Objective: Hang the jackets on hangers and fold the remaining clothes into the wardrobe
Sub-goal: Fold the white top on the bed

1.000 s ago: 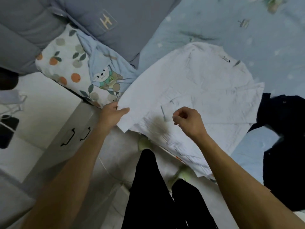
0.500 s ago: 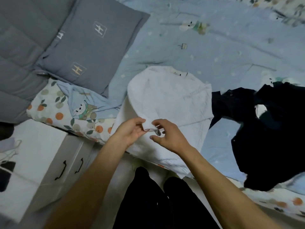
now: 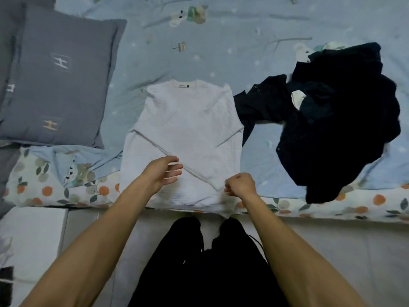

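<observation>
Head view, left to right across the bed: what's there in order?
Grey pillow → white sweatshirt, laid flat with sleeves folded in → dark clothes pile.

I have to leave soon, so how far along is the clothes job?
Early. Done: the white sweatshirt lies flat on the bed, both sleeves folded across its front. In hand: left hand open above it; right hand curled at its lower right edge. Left: finishing that fold, plus the dark clothes pile. No hangers or wardrobe visible.
</observation>
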A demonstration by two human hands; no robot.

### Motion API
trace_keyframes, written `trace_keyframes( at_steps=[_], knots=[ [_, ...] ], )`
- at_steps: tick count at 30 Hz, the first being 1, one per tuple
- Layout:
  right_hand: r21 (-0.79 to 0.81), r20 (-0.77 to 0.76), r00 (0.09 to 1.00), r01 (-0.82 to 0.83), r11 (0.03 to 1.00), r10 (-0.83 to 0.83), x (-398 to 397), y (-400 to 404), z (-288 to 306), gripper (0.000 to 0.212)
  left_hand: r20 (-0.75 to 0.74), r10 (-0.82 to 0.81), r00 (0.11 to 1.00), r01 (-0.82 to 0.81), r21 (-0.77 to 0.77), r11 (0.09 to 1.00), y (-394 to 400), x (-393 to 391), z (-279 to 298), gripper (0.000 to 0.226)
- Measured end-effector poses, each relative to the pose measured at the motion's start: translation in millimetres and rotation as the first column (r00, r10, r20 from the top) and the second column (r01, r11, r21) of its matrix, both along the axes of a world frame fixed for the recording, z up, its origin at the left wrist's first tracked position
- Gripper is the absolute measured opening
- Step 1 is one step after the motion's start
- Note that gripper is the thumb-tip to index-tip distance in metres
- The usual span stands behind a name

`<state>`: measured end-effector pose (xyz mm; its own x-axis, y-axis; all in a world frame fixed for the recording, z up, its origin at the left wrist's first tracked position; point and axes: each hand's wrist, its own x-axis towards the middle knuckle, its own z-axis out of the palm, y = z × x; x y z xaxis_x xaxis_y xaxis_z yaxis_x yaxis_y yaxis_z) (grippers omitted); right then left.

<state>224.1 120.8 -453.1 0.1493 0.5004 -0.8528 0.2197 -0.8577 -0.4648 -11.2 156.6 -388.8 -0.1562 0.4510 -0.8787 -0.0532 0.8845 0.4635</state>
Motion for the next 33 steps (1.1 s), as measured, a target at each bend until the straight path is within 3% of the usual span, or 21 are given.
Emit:
trace_keyframes(
  at_steps=[5, 12, 16, 19, 22, 24, 25, 27, 29, 30, 31, 33],
  knots=[
    [0.127, -0.023, 1.0, 0.02, 0.992, -0.018, -10.8, 21.2, 7.0, 0.009, -0.129, -0.043, 0.991, 0.05, 0.047, 0.998, -3.7, -15.5, -16.7, 0.012],
    [0.225, 0.055, 0.985, -0.173, 0.959, 0.165, -70.8, 78.0, -2.5, 0.017, -0.404, -0.256, 0.878, 0.322, 0.103, 0.941, 19.4, -90.1, -53.6, 0.014],
    [0.238, 0.116, 0.941, -0.337, 0.911, 0.318, -122.8, 124.0, -27.2, 0.017, -0.602, -0.395, 0.694, 0.549, 0.088, 0.831, 58.9, -140.4, -95.7, 0.025],
    [0.228, 0.124, 0.857, -0.516, 0.826, 0.501, -168.1, 165.9, -49.0, 0.016, -0.764, -0.489, 0.421, 0.743, -0.019, 0.669, 98.8, -184.0, -137.6, 0.045],
    [0.251, 0.203, 0.822, -0.568, 0.784, 0.531, -206.1, 207.4, -75.0, 0.016, -0.861, -0.467, 0.199, 0.868, -0.066, 0.492, 138.0, -214.3, -184.1, 0.061],
    [0.3, 0.277, 0.817, -0.574, 0.762, 0.506, -227.4, 229.0, -91.7, 0.014, -0.89, -0.412, 0.196, 0.911, 0.009, 0.412, 159.6, -225.1, -213.9, 0.063],
    [0.337, 0.313, 0.815, -0.575, 0.746, 0.487, -238.6, 241.3, -104.4, 0.014, -0.87, -0.431, 0.239, 0.905, 0.039, 0.424, 169.7, -229.7, -229.9, 0.06],
    [0.417, 0.363, 0.806, -0.59, 0.692, 0.468, -252.4, 257.4, -120.3, 0.014, -0.822, -0.398, 0.407, 0.817, 0.133, 0.561, 177.8, -236.8, -246.9, 0.048],
    [0.47, 0.428, 0.768, -0.64, 0.608, 0.477, -267.3, 274.6, -143.3, 0.013, -0.786, -0.189, 0.588, 0.667, 0.339, 0.663, 181.4, -252.8, -268.2, 0.04],
    [0.486, 0.475, 0.74, -0.672, 0.559, 0.477, -276.2, 284.6, -155.6, 0.014, -0.766, -0.11, 0.634, 0.612, 0.41, 0.676, 182.5, -262.6, -278.6, 0.033],
    [0.494, 0.526, 0.714, -0.699, 0.518, 0.463, -286.8, 294.3, -168.2, 0.017, -0.778, -0.078, 0.623, 0.602, 0.413, 0.683, 183.7, -273.2, -289.3, 0.026],
    [0.488, 0.597, 0.689, -0.719, 0.495, 0.412, -300.5, 309.8, -176.6, 0.028, -0.863, -0.115, 0.491, 0.669, 0.29, 0.684, 185.3, -279.4, -298.7, 0.026]
  ],
)
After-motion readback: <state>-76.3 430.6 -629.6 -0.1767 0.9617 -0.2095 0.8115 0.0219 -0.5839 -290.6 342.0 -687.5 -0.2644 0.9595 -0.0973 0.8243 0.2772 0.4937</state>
